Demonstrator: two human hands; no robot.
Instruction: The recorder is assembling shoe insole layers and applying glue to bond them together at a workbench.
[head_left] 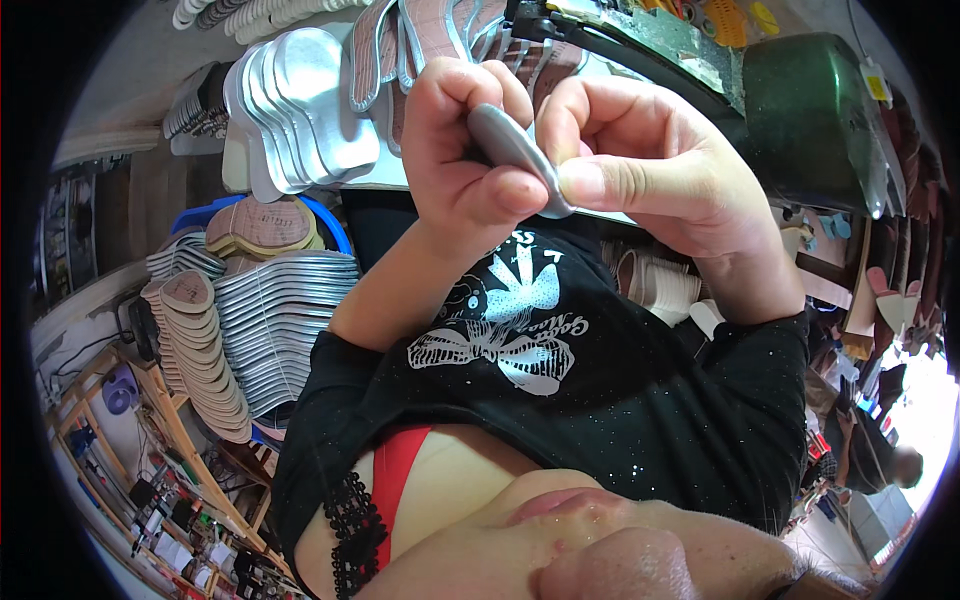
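Observation:
Raised before my chest is a grey insole-like piece [510, 150] with a smooth rounded end, seen nearly edge-on. My left hand [455, 140] grips it from the left, fingers curled behind and thumb along its lower edge. On the other side, my right hand [640, 150] pinches its edge between thumb and fingers. Part of the piece is hidden by my fingers. Just beyond my left hand lie silver insoles [310, 110] in an overlapping row, and brown insoles with silver edging [440, 30] on the white tabletop.
A dark green machine [810, 120] stands at the right, close to my right hand. At the left, tied stacks of silver-edged insoles [285, 310] and beige insoles [205, 350] fill a blue tub [330, 225]. Wooden shelving [190, 450] holds clutter. Another person [865, 440] is at the far right.

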